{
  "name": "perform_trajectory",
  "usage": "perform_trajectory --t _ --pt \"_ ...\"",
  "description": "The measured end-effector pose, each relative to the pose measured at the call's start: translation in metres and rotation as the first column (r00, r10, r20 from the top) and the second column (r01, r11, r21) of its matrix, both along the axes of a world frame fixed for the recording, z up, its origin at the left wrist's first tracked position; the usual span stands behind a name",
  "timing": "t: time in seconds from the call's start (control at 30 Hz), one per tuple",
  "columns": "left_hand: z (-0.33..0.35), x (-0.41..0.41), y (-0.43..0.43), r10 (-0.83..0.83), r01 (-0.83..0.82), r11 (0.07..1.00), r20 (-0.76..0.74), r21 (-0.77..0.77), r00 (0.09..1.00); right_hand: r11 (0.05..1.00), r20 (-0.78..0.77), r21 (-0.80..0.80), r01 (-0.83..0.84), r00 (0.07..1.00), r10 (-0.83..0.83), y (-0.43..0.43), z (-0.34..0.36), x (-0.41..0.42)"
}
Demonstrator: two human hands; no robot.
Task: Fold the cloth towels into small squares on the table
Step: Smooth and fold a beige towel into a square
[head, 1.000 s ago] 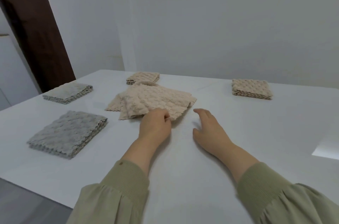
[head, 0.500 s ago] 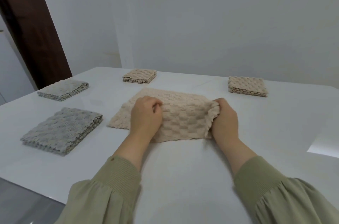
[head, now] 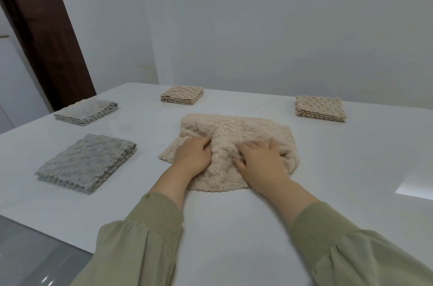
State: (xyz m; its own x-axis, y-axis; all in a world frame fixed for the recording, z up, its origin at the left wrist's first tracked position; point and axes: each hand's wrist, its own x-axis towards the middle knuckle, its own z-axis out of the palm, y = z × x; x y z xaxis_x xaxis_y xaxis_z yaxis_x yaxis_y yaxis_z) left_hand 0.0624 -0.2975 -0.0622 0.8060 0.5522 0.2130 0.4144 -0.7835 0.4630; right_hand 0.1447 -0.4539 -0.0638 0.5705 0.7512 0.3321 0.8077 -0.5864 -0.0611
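Fingers [head: 204, 143] of the left hand [head: 191, 156] curl into the beige towel [head: 234, 128] and grip a bunched ridge of it. The right hand [head: 260, 160] presses down with spread fingers. The towel lies rumpled mid-tabletop [head: 234, 227]. At the left are a near grey towel [head: 86, 161] and a far grey towel [head: 85, 111], both folded. Along the far side sit a left beige square [head: 182, 95] and a right beige square [head: 319, 109].
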Motion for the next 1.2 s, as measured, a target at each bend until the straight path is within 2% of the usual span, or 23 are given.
perform_trajectory --t 0.03,0.07,0.13,0.17,0.23,0.3,0.37,0.4,0.47,0.53,0.57,0.6,0.63,0.67,0.77,0.83,0.93,1.0,1.03,1.1,1.13,1.2 --pt "-0.001 0.001 0.0 -0.016 0.016 1.0 -0.012 0.01 1.0 1.0 0.022 0.023 0.002 1.0 -0.003 0.002 -0.001 0.002" --pt "-0.002 0.003 0.001 -0.018 0.018 1.0 -0.032 0.019 0.999 0.994 0.077 0.112 -0.003 0.997 -0.006 0.002 -0.002 0.004" --pt "-0.003 0.005 0.003 0.003 -0.002 1.0 -0.062 0.015 0.998 0.931 0.16 0.362 0.039 0.982 -0.103 0.002 -0.003 0.011" --pt "-0.004 0.006 0.005 0.014 -0.014 1.0 -0.069 0.008 0.997 0.863 0.135 0.497 0.091 0.974 -0.18 0.001 0.001 0.013" --pt "-0.005 0.007 0.008 0.032 -0.027 0.999 -0.121 0.038 0.992 0.672 -0.009 0.707 0.218 0.954 -0.299 -0.007 0.007 0.017" --pt "-0.008 0.006 0.014 0.084 -0.058 0.992 -0.235 0.115 0.968 0.509 -0.075 0.835 0.209 0.959 -0.273 -0.017 0.014 0.023" --pt "-0.005 0.005 0.021 0.241 -0.196 0.965 -0.299 0.174 0.923 0.484 -0.033 0.868 0.111 0.986 -0.166 -0.025 0.013 0.027" --pt "-0.002 0.004 0.024 0.336 -0.289 0.938 -0.293 0.192 0.895 0.518 -0.008 0.853 0.066 0.994 -0.112 -0.025 0.012 0.025" --pt "0.004 0.002 0.025 0.407 -0.371 0.908 -0.198 0.195 0.892 0.669 -0.006 0.743 0.02 1.0 -0.023 -0.021 0.012 0.017" --pt "0.006 0.002 0.018 0.267 -0.241 0.95 -0.119 0.198 0.956 0.878 -0.1 0.478 0.037 0.995 0.013 -0.013 0.01 0.009" --pt "0.006 0.002 0.012 0.176 -0.149 0.972 -0.14 0.181 0.974 0.953 -0.144 0.297 0.053 0.99 -0.011 -0.01 0.009 0.008" --pt "0.005 0.002 0.008 0.107 -0.079 0.987 -0.2 0.143 0.974 0.989 -0.169 0.128 0.069 0.985 -0.047 -0.008 0.006 0.009" --pt "0.002 0.003 0.006 0.064 -0.037 0.994 -0.273 0.102 0.96 0.996 -0.181 0.006 0.087 0.98 -0.084 -0.007 0.004 0.01" --pt "-0.001 0.004 0.007 0.038 -0.015 0.997 -0.329 0.072 0.944 0.993 -0.197 -0.049 0.109 0.973 -0.117 -0.008 0.003 0.011" --pt "-0.003 0.006 0.019 0.019 0.003 0.998 -0.374 0.058 0.927 0.976 -0.205 -0.026 0.217 0.954 -0.218 -0.016 0.008 0.012" --pt "-0.003 0.009 0.03 0.067 -0.044 0.997 -0.375 0.07 0.925 0.941 -0.182 -0.02 0.337 0.925 -0.335 -0.022 0.009 0.014" --pt "-0.007 0.013 0.042 0.239 -0.202 0.97 -0.368 0.135 0.899 0.872 -0.166 0.106 0.478 0.873 -0.459 -0.029 0.004 0.026" --pt "-0.006 0.015 0.043 0.358 -0.313 0.93 -0.29 0.192 0.888 0.837 -0.187 0.288 0.465 0.885 -0.427 -0.03 0.004 0.031" --pt "-0.004 0.016 0.041 0.366 -0.32 0.924 -0.232 0.21 0.902 0.827 -0.208 0.352 0.438 0.898 -0.387 -0.029 0.005 0.03" --pt "-0.001 0.016 0.031 0.212 -0.176 0.959 -0.15 0.222 0.966 0.867 -0.236 0.33 0.374 0.922 -0.308 -0.024 0.006 0.029" --pt "-0.002 0.017 0.024 0.077 -0.043 0.976 -0.154 0.212 0.985 0.915 -0.22 0.233 0.33 0.934 -0.28 -0.021 0.004 0.028" --pt "-0.006 0.02 0.011 -0.119 0.169 0.97 -0.263 0.176 0.957 0.969 -0.173 -0.012 0.246 0.954 -0.245 -0.018 -0.003 0.029"
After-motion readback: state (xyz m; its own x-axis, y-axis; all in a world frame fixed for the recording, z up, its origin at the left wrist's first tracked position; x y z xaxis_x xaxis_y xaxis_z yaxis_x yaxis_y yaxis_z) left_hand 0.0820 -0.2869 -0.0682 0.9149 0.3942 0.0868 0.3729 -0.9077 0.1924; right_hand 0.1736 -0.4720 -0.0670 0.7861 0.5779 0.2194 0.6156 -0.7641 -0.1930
